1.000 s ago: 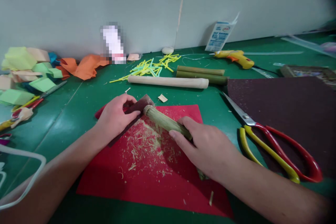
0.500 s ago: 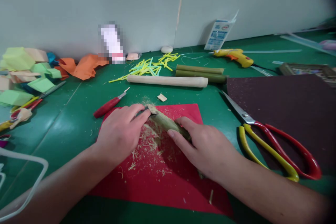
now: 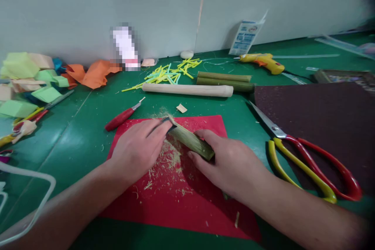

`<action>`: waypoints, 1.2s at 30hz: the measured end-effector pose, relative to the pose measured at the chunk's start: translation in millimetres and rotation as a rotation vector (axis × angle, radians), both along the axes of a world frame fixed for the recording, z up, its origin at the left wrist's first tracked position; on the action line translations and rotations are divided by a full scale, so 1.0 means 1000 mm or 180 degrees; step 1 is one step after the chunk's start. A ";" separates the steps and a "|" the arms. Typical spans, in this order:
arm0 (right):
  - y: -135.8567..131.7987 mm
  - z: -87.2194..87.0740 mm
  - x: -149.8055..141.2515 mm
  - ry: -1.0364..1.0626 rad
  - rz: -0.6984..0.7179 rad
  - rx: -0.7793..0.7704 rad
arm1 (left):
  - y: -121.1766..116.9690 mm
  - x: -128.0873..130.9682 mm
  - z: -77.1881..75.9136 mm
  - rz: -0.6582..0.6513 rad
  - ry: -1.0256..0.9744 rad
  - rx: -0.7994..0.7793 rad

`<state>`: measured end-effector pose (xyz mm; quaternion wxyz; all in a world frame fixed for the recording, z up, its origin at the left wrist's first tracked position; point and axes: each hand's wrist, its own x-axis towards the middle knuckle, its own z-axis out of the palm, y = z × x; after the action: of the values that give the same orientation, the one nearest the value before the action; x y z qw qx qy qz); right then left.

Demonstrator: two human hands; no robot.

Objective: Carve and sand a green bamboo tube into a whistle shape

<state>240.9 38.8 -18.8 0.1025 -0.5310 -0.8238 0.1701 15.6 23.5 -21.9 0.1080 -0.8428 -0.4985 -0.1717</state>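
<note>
A length of green bamboo point(image 3: 191, 140) slants over a red sheet point(image 3: 146, 211) strewn with pale shavings. My right hand point(image 3: 231, 160) is closed round its near end, thumb on one side and fingers on the other. Between the bent fingers of my left hand point(image 3: 139, 144) is a thin dark blade point(image 3: 173, 126), its edge against the bamboo near the far end, where the surface is scraped pale. Most of the blade is hidden by the fingers. To the left of the sheet lies a red-handled knife point(image 3: 123, 117).
Behind are a peeled pale bamboo stick point(image 3: 187, 90), green bamboo pieces point(image 3: 225, 86) and yellow-green strips point(image 3: 166, 74). Large scissors point(image 3: 293, 144) lie right, partly on a dark sheet point(image 3: 322, 125). A yellow glue gun point(image 3: 263, 62) rests near the wall; folded papers point(image 3: 29, 82) are at left.
My left hand and the blade have shifted slightly right along the bamboo. My right thumb has dropped a little, showing more of the bamboo's near end.
</note>
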 end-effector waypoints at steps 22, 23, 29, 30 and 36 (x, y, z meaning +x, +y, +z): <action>0.001 -0.002 0.000 -0.0087 0.0103 -0.0003 | 0.000 -0.009 0.015 -0.0147 -0.0130 0.0624; 0.001 -0.002 0.001 -0.0088 0.0095 -0.0010 | -0.001 -0.006 0.014 -0.0218 -0.0151 0.0576; 0.001 -0.001 0.000 -0.0040 0.0083 -0.0104 | 0.002 0.007 0.007 -0.0329 -0.0754 0.0173; 0.001 -0.001 -0.001 -0.0042 0.0083 -0.0098 | 0.004 0.008 0.008 -0.0332 -0.0739 0.0109; 0.000 -0.004 -0.002 0.0048 0.0066 -0.0061 | 0.010 0.006 0.009 -0.0341 -0.0547 0.0106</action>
<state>239.1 39.0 -22.8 0.1019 -0.5221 -0.8268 0.1831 21.4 33.7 -12.4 0.0696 -0.8485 -0.4572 -0.2572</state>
